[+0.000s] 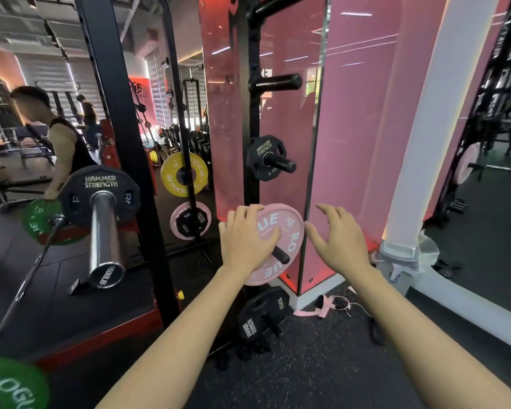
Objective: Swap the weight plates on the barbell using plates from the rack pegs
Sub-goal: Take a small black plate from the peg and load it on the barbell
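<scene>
A: While the left hand [247, 242] lies flat on the pink plate [275, 243], we see its fingers spread over the plate's face, fingertips curling over the top-left rim. Holding it? Pressed on, not clearly clamped.

B: Agreed. Plate location?

A: On a rack peg [281, 255] of the black upright [248, 113], peg tip poking out through the plate's centre, just right of the left palm.

B: Right hand [341, 242]?

A: Just right of the pink plate, fingers wide and relaxed, holding nothing. We can't tell if the thumb touches the rim.

B: Other plates relative to the pink plate?

A: Above it, a small black plate [263, 157] on its own peg. Below it, a black plate near the floor [263, 317]. Higher pegs on the upright are bare.

B: Barbell?

A: Left of the pink plate. Chrome barbell sleeve [104, 231] points toward us, carrying a black Hammer Strength plate [99, 191]. A green plate [39, 221] sits further left of that.

B: Anything else?

A: Pink strap [322, 309] on the floor, below-right of the pink plate.
</scene>
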`<state>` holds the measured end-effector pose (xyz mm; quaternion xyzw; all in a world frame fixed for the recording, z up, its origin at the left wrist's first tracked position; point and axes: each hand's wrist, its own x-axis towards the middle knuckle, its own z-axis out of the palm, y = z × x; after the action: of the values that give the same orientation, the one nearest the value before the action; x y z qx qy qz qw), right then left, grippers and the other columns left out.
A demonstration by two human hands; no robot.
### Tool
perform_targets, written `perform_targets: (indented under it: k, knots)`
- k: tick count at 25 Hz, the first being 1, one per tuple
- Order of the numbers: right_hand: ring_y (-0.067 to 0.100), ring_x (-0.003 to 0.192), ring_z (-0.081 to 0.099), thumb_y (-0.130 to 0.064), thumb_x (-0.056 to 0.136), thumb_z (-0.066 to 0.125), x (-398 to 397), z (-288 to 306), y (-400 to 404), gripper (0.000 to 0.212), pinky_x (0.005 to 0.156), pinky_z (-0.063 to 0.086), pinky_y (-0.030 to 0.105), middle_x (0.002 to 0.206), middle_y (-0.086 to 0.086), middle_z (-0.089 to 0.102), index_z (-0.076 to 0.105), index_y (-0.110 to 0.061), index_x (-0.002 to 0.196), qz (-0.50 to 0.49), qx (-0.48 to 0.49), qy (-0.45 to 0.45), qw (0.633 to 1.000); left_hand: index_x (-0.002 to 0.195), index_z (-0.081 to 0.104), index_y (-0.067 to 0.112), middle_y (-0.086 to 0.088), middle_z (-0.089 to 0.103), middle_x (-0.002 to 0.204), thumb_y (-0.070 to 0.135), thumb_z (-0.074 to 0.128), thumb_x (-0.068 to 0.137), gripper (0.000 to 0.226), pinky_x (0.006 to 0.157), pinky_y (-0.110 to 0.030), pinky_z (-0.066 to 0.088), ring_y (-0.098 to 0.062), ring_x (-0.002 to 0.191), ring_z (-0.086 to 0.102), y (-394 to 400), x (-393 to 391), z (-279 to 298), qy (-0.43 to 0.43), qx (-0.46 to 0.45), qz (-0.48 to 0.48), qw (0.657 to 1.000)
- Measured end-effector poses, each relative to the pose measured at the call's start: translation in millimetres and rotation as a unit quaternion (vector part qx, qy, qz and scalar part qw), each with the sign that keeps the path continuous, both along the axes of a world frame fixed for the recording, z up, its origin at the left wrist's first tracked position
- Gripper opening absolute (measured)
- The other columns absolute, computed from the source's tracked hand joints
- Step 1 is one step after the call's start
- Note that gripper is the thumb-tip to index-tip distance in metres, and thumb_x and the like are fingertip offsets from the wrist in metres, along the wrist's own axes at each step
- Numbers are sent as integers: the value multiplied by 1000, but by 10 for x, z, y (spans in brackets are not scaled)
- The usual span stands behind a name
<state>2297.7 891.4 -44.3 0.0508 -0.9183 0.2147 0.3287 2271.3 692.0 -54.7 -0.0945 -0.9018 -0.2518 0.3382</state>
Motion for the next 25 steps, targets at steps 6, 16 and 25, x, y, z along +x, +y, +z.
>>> perform_targets:
  k: [6, 16, 25]
  knots:
    - [26, 113, 51, -52, 92, 47, -917, 183, 189, 53, 93, 45, 44, 125, 5, 55, 46, -22, 136, -31, 1, 0, 1000, 126, 53, 29, 6, 56, 119, 58, 56, 83, 52, 91, -41, 34, -21, 108, 47, 97, -1060, 170, 12, 13, -8, 1000]
    - [27, 107, 52, -52, 94, 48, -2712, 180, 993, 52, 89, 46, 45, 116, 5, 56, 47, -20, 135, -5, -15, 10, 1000, 125, 54, 30, 7, 57, 119, 60, 51, 85, 50, 93, -41, 35, -19, 110, 48, 744, -2686, -58, 7, -13, 46, 999]
    - [30, 108, 54, -51, 94, 49, -4601, 351, 1406, 51, 88, 46, 42, 119, 9, 58, 50, -20, 133, 113, -14, 12, 993, 124, 53, 24, 5, 57, 121, 55, 55, 87, 49, 95, -45, 38, -22, 113, 49, 1023, -3882, -133, -1, 14, 196, 980]
